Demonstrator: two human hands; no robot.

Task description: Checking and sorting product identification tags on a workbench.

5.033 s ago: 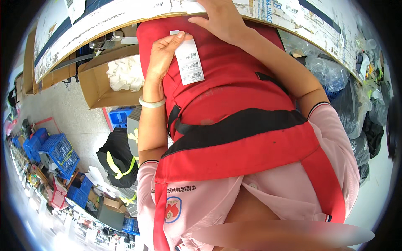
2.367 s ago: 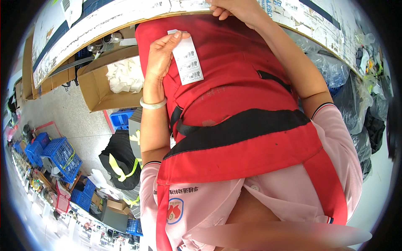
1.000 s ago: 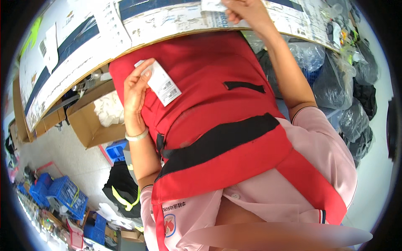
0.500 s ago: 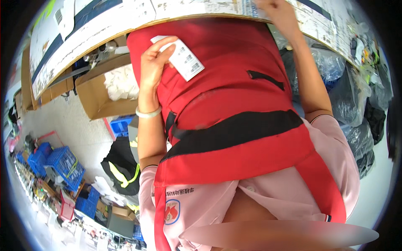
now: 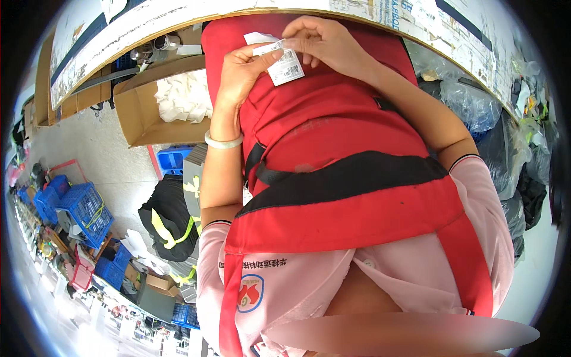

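My left hand (image 5: 242,71) pinches a small strip of white barcode labels (image 5: 289,71) between thumb and fingers, just below the table edge and above my red apron (image 5: 333,113). At the strip's upper edge, the thumb and index finger of my right hand (image 5: 330,46) close on the paper, its other fingers curled beneath. A white paper end sticks up behind the left fingers. Whether one label is separating from the strip, I cannot tell.
The worn white table (image 5: 196,16) runs across the front. Below it at left sits a cardboard box (image 5: 134,116) with white pieces (image 5: 183,98) inside. Clear plastic bags (image 5: 499,149) pile up at right. Blue crates (image 5: 89,211) and a black bundle (image 5: 169,223) stand at left.
My right hand has come down from the table to the label strip in my left hand. The left hand has shifted slightly up and right, and the strip is now more bent.
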